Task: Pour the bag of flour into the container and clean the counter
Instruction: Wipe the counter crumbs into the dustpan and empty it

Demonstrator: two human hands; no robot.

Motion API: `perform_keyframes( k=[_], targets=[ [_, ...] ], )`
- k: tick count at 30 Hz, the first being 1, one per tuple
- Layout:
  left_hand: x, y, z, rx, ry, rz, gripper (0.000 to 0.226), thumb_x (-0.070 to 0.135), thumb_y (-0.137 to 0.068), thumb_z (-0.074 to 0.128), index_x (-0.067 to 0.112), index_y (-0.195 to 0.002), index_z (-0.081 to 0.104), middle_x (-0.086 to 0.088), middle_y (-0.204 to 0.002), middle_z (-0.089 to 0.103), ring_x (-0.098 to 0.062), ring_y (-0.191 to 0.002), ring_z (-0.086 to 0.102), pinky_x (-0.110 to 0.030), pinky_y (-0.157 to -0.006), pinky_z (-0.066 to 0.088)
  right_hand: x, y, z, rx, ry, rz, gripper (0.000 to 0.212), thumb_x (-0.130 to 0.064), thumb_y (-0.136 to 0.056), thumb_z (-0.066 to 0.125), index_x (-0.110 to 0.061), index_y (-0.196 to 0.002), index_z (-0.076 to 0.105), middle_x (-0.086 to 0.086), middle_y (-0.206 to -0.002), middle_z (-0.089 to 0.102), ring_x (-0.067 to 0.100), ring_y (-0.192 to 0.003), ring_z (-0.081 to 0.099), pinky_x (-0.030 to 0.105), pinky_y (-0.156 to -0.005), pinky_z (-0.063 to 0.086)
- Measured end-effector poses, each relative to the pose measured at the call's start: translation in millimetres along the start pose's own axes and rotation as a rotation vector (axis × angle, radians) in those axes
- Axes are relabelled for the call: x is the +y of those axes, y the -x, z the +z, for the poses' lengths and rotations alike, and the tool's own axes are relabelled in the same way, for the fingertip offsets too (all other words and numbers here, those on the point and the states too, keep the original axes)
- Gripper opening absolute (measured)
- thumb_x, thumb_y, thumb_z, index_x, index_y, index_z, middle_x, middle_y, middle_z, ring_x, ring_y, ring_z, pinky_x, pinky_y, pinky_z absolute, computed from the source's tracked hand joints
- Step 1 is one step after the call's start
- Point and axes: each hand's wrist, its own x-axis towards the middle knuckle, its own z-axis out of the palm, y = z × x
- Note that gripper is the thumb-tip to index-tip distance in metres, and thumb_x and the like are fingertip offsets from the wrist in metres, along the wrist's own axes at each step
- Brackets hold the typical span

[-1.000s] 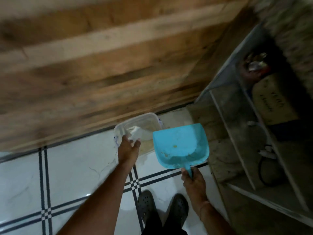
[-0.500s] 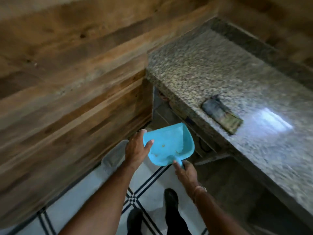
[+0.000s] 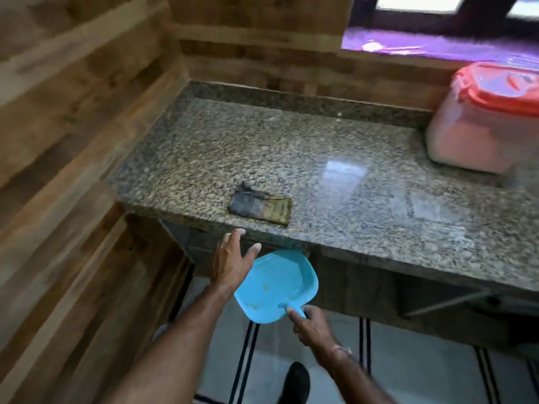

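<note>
Dustpan [image 3: 275,282] — just below counter [image 3: 262,147] edge

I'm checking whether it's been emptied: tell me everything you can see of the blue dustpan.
The dustpan is light blue and looks plastic: a scoop with raised side walls and a handle. A few yellowish specks lie inside. The right hand grips its handle, holding it just below the counter edge. The open left hand is beside its left rim; contact unclear.

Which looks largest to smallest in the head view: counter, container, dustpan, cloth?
1. counter
2. container, though the frame edge crops it
3. dustpan; it is nearer the camera, so its true rank against the container is unsure
4. cloth
</note>
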Motion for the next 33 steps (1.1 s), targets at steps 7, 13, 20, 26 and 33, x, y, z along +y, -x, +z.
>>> perform_keyframes(
  k=[7,13,20,26,33],
  targets=[
    [31,-71,24,-0.028,-0.174,0.07,0.05,0.047,-0.095,0.064,0.021,-0.137,0.055,-0.01,-0.136,0.052,-0.027,-0.125,0.046,-0.035,-0.087,0.041,-6,-34,-21,0.0,-0.058,0.038,0.028,-0.041,-0.095,0.067,-0.014,-0.09,0.061,0.0,-0.075,0.059,0.004,-0.056,0.049,0.02,-0.048,0.041],
    [22,-131,29,-0.124,-0.422,0.277,0.056,0.05,-0.091,0.067,0.031,-0.142,0.056,-0.005,-0.134,0.051,-0.024,-0.122,0.047,-0.04,-0.102,0.04,2,-43,-26,-0.012,0.008,0.076,0.027,-0.043,-0.094,0.067,-0.017,-0.091,0.06,-0.001,-0.077,0.063,0.005,-0.059,0.054,0.022,-0.054,0.045],
    [2,-181,45,-0.264,-0.564,0.563,0.072,0.064,-0.081,0.065,0.041,-0.147,0.05,-0.001,-0.116,0.05,-0.018,-0.105,0.049,-0.035,-0.087,0.053,0,-52,-17,0.046,-0.005,0.124,0.028,-0.039,-0.094,0.068,-0.011,-0.092,0.065,0.002,-0.079,0.064,0.011,-0.067,0.059,0.025,-0.06,0.051],
    [12,-182,53,-0.256,-0.198,0.424,0.023,0.044,-0.098,0.06,0.031,-0.115,0.064,0.008,-0.093,0.065,-0.014,-0.074,0.062,-0.026,-0.061,0.052,-6,-41,-1,0.137,-0.071,0.175,0.023,-0.036,-0.096,0.067,-0.014,-0.091,0.061,0.0,-0.08,0.061,0.008,-0.066,0.055,0.022,-0.056,0.046],
    [28,-173,71,-0.077,-0.208,0.364,0.034,0.048,-0.101,0.053,0.017,-0.086,0.055,0.001,-0.067,0.05,-0.021,-0.061,0.05,-0.027,-0.055,0.04,-8,-38,2,0.238,-0.167,0.205,0.024,-0.032,-0.095,0.069,-0.017,-0.081,0.058,-0.001,-0.069,0.059,0.009,-0.06,0.054,0.026,-0.056,0.045]
  ],
)
